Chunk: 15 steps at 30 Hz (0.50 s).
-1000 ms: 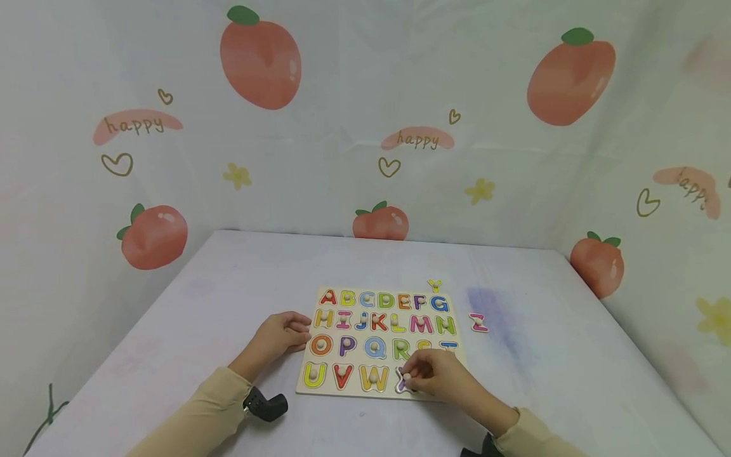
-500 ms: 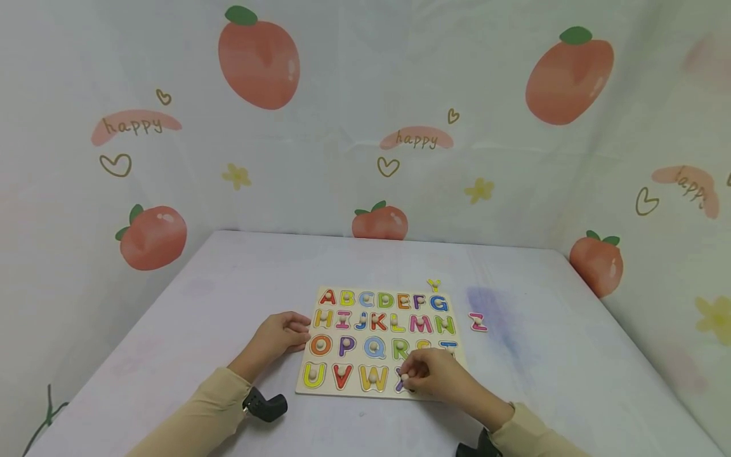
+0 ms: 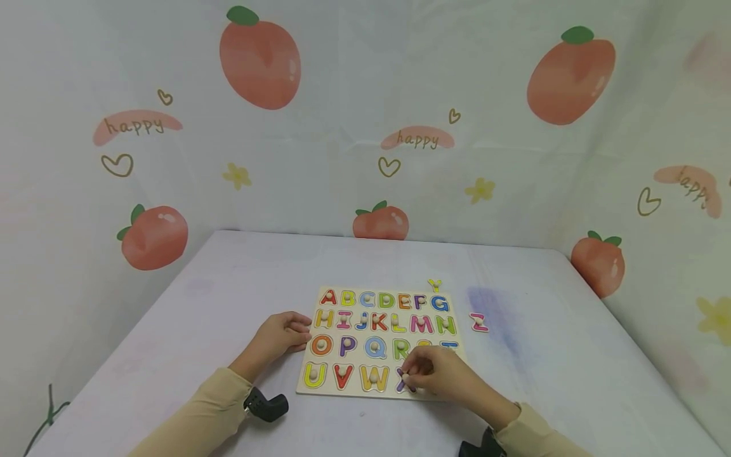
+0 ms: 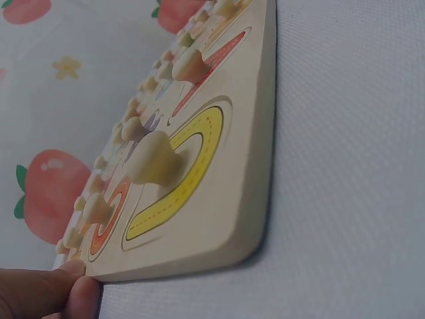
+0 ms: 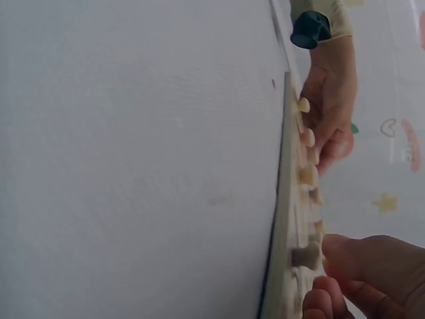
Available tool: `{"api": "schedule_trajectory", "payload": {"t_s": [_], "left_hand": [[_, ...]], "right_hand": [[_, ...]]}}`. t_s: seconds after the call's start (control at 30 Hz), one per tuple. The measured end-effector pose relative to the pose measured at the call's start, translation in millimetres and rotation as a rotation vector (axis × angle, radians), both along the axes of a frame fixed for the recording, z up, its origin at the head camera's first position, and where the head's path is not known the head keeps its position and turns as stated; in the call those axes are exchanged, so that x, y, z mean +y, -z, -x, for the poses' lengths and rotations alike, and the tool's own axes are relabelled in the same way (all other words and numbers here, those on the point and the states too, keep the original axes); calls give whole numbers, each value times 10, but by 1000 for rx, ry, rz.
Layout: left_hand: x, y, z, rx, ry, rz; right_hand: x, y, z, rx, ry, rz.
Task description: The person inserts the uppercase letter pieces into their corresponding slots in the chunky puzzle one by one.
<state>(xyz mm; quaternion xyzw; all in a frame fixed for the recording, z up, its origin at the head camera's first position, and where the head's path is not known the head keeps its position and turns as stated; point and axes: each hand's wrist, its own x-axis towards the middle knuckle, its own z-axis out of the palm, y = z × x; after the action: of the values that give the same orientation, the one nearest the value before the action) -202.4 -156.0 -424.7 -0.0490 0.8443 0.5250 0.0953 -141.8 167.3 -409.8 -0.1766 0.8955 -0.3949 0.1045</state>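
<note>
A wooden alphabet puzzle board [image 3: 356,365] lies on the table, its letter pieces bearing round knobs. My left hand [image 3: 282,334] holds the board's left edge; in the left wrist view a thumb and finger [image 4: 81,292] meet at that edge, near the yellow U [image 4: 206,159]. At the bottom row my right hand [image 3: 436,376] pinches the knob of the purple X piece [image 3: 401,385] over its recess. My fingers partly cover the X, and whether it sits flush cannot be told. The right wrist view shows fingertips [image 5: 339,249] against a knob [image 5: 307,255].
A yellow Y piece [image 3: 435,285] lies at the board's top right edge. Further right on the table is a pink Z piece [image 3: 478,322]. A white cloth with printed peaches [image 3: 380,222] hangs behind the table.
The X piece has shifted slightly in my right hand, and its purple arms line up more closely with the recess. My left hand stays at the board's edge.
</note>
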Motion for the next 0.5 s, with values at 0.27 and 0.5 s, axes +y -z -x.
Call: {"api": "schedule_trajectory", "payload": {"t_s": [0.27,0.5], "left_hand": [[3,-1,0,1,3,5],[2,-16,-14,3,9,10]], "right_hand": [[251,-135,146,22,122,54],[626,-199,402,33,260,136]]}}
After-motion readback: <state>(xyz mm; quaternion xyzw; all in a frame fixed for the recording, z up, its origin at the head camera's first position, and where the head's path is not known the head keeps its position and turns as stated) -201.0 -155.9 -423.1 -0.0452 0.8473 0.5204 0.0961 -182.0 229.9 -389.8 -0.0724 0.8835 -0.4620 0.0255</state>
